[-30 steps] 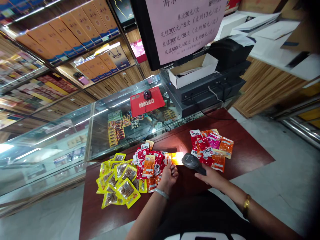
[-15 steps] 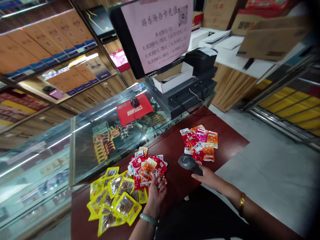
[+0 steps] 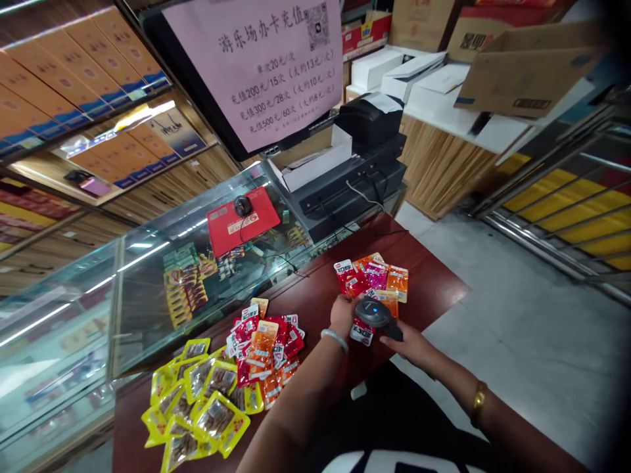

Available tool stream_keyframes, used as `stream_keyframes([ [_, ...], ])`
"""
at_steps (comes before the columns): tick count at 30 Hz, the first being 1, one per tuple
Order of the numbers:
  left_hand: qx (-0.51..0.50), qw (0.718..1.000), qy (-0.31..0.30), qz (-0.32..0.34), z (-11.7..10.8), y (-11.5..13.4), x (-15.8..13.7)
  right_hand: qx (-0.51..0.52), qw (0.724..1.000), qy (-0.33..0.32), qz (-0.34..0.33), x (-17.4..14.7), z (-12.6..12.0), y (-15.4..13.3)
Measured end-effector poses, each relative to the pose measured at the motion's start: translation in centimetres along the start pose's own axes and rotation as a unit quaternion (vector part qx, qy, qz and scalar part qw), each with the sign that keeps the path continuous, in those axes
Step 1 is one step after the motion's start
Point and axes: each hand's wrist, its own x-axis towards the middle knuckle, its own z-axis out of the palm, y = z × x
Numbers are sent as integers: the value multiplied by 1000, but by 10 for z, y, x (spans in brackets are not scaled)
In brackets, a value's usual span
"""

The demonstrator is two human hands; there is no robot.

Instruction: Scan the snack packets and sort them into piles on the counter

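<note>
While clasping dark scanner (image 3: 373, 313) closely in right hand (image 3: 408, 340), holding left hand (image 3: 344, 314) at edge of packet pile (image 3: 376, 276); cannot tell left hand's opening or any hold there.

I now have the left hand (image 3: 344, 313) off the middle pile (image 3: 265, 345) and at the right-hand packets (image 3: 377, 274), beside the scanner (image 3: 373, 314), whose blue light (image 3: 375, 310) shows.

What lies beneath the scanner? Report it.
Seen from above, a red-and-white packet partly shows beneath the scanner, which the right hand holds. The scanner covers part of that packet and the front of the left hand, hiding its hold.
</note>
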Motion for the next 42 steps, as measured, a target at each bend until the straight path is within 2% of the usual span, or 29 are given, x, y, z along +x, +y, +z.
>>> stream_keyframes([
  [1, 94, 995, 38, 17, 7, 6, 3, 4, 1000, -3, -6, 3, -5, 2],
  [3, 239, 966, 95, 35, 17, 16, 6, 11, 1000, -7, -16, 9, -14, 7],
  [5, 310, 942, 116, 48, 23, 21, 7, 20, 999, -14, -24, 14, -19, 12],
  [8, 347, 927, 122, 73, 23, 23, 7, 21, 999, -25, -16, 21, -25, 17],
  [11, 364, 921, 116, 76, 14, 19, 8, 0, 1000, -29, -1, 27, -27, 18],
  [14, 394, 904, 134, 97, 8, 14, 8, -11, 1000, -21, -7, 30, -25, 15],
  [19, 453, 868, 159, 124, 17, 16, 10, -19, 1000, 0, 5, 26, -19, 8],
  [21, 445, 873, 148, 132, 16, 18, 12, -29, 999, 13, 11, 22, -18, 5],
  [23, 413, 891, 128, 135, 8, 17, 14, -31, 999, 19, 6, 19, -17, 2],
  [27, 298, 941, 85, 135, -24, 1, 13, -28, 999, 20, -13, 17, -11, -12],
  [30, 194, 965, 73, 158, -49, -17, 5, -36, 999, 36, -13, 18, 2, -26],
  [34, 73, 981, 66, 168, -73, -40, -13, -39, 999, 36, -3, 23, 23, -40],
  [37, -7, 982, 71, 173, -85, -56, -25, -47, 998, 20, -27, 28, 36, -46],
  [42, -21, 980, 103, 169, -114, -77, -42, -73, 996, -26, -49, 29, 55, -53],
])
